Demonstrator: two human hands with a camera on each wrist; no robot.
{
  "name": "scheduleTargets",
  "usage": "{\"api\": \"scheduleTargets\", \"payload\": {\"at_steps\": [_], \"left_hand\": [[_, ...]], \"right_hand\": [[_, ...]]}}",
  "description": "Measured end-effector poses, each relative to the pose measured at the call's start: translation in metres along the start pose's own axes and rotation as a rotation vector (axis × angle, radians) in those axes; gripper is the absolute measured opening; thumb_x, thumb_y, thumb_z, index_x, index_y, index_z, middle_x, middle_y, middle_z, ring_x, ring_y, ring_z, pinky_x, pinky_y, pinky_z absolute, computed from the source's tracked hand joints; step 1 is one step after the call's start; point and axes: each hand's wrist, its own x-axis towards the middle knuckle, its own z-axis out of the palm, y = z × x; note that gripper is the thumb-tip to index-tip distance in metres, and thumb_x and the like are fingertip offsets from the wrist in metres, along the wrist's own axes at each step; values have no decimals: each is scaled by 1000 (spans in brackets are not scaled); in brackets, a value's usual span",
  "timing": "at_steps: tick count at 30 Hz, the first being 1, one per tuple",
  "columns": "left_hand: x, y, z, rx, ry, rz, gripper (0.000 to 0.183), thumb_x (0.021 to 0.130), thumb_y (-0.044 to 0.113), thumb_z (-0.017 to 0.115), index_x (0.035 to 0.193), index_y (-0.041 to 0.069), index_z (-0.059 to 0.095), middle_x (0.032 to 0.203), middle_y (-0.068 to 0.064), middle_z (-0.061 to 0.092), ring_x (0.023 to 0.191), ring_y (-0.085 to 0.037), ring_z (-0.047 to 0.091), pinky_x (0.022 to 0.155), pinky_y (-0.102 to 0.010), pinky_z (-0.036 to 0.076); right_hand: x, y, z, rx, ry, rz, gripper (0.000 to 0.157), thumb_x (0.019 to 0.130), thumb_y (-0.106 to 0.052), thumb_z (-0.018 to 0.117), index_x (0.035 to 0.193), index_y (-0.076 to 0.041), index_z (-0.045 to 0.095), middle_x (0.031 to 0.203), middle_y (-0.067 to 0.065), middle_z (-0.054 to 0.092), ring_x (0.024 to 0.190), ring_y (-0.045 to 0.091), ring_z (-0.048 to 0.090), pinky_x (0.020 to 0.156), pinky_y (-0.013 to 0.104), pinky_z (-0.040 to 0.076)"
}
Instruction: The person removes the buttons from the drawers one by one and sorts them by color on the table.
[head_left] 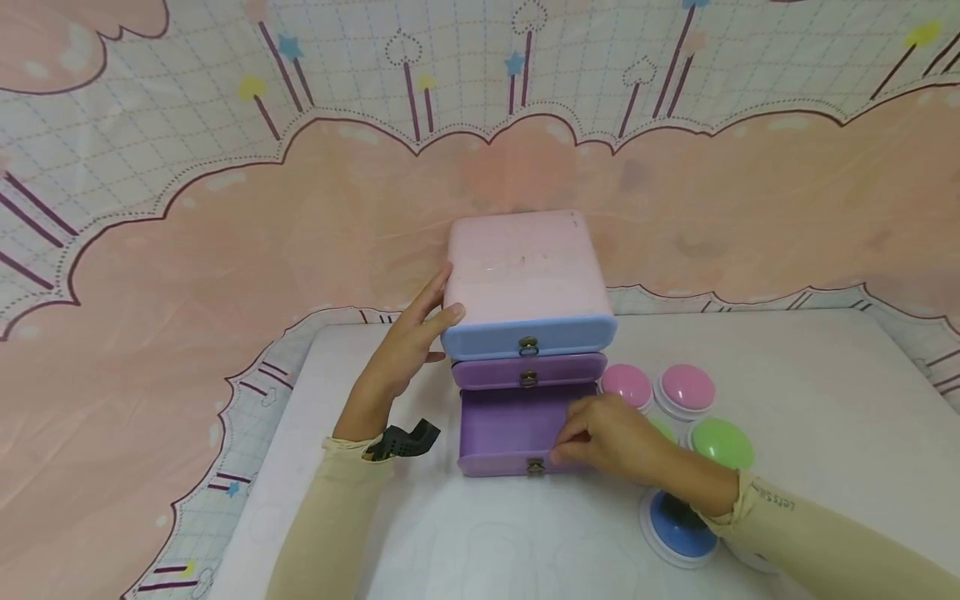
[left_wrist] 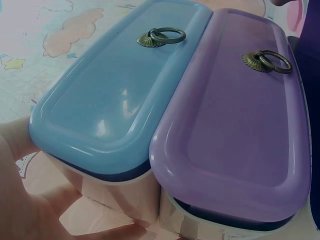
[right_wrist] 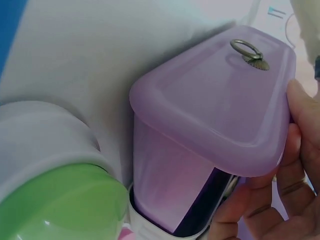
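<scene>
A small drawer cabinet (head_left: pixel 525 262) with a pink top stands near the back of the table. Its blue top drawer (head_left: pixel 487 340) and purple middle drawer (head_left: pixel 487 372) look closed, each with a brass ring pull. The purple bottom drawer (head_left: pixel 495 463) is pulled out, and its visible inside is bare. My left hand (head_left: pixel 401 354) rests against the cabinet's left side, fingers extended and thumb at the top edge. With thumb outside and fingers inside, my right hand (head_left: pixel 618 433) pinches the bottom drawer's front rim near the right end; the ring pull (right_wrist: pixel 247 52) hangs untouched.
Right of the cabinet sit several white-based domes: pink (head_left: pixel 688 387), green (head_left: pixel 722 442) and blue (head_left: pixel 681 525). My right forearm passes over some, partly hiding them. A patterned cloth (head_left: pixel 360 217) hangs behind the white table (head_left: pixel 810 400).
</scene>
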Motion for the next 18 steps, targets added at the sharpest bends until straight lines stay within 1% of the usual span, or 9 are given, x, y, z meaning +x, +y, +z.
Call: {"api": "scheduleTargets", "payload": {"at_steps": [6, 11, 16, 18], "left_hand": [[-1, 1, 0, -9, -3, -2, 66, 102, 44, 54, 159, 53, 21, 170, -4, 22, 151, -36, 31, 101, -74, 43], [0, 1, 0, -13, -2, -5, 66, 102, 44, 54, 158, 53, 21, 170, -4, 22, 151, -36, 32, 101, -74, 43], [0, 1, 0, -12, -2, -8, 66, 102, 44, 54, 158, 53, 20, 170, -4, 22, 151, -37, 31, 101, -75, 42], [0, 1, 0, -13, -2, -7, 66, 102, 44, 54, 158, 53, 21, 170, -5, 22, 151, -37, 31, 101, -75, 42]], "right_hand": [[3, -1, -2, -9, 33, 35, 6, 80, -26, 87, 83, -22, 84, 76, -19, 66, 72, -5, 57, 67, 20, 50], [8, -1, -4, -22, 57, 57, 5, 80, -22, 87, 85, -20, 85, 75, -16, 65, 69, -4, 56, 62, 18, 49], [14, 1, -5, -92, 99, 42, 5, 79, -19, 88, 84, -19, 85, 73, -13, 67, 67, -2, 57, 60, 17, 49], [16, 0, -5, -127, 115, 51, 5, 79, -20, 88, 83, -20, 84, 74, -12, 68, 68, -1, 58, 61, 17, 50]]}}
